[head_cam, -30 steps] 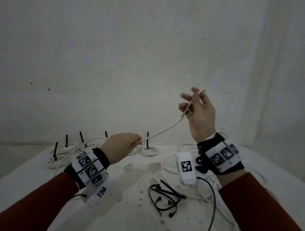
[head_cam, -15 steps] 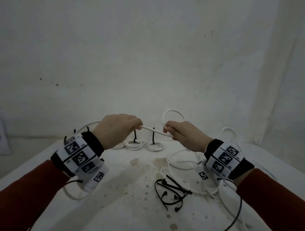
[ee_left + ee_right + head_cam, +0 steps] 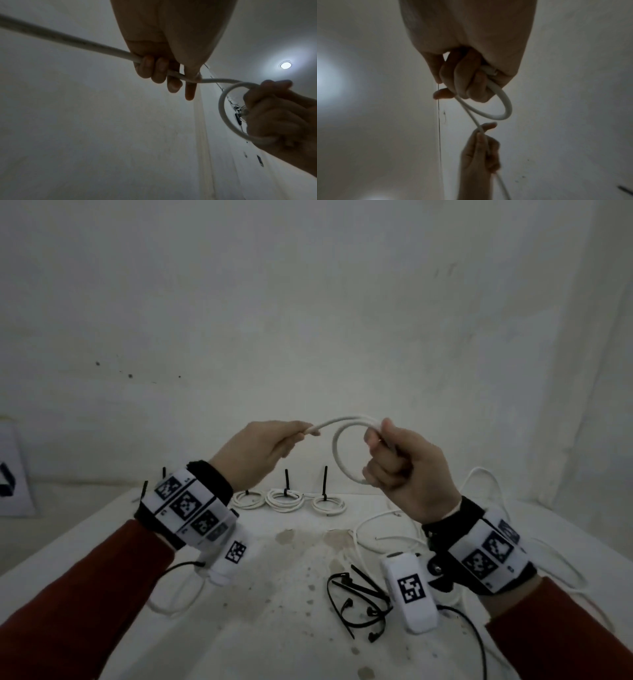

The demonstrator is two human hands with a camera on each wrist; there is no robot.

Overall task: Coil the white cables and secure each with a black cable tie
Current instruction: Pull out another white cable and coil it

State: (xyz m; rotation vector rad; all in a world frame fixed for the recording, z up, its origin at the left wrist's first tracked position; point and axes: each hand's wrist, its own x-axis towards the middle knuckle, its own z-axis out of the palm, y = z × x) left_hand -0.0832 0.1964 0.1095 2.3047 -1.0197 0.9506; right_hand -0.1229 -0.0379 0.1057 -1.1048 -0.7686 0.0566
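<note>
1. Done: tied coils [image 3: 286,498] sit in a row at the table's [image 3: 102,542] far edge.
2. Now: right hand [image 3: 407,470] grips white cable's [image 3: 337,453] 1st loop above table; left hand [image 3: 263,450] closed round its tail, feeding.
3. Left: finish coil, add black tie [image 3: 356,601] from table mid; loose cables [image 3: 383,529] remain to the right.

I have both arms raised in front of me, forearms angled inward, hands level and just apart. My left hand [image 3: 263,450] is knuckles-up, fingers [image 3: 157,70] curled around the white cable [image 3: 337,446]. My right hand [image 3: 407,470] is a fist, thumb on top, clamping the cable's loop.
</note>
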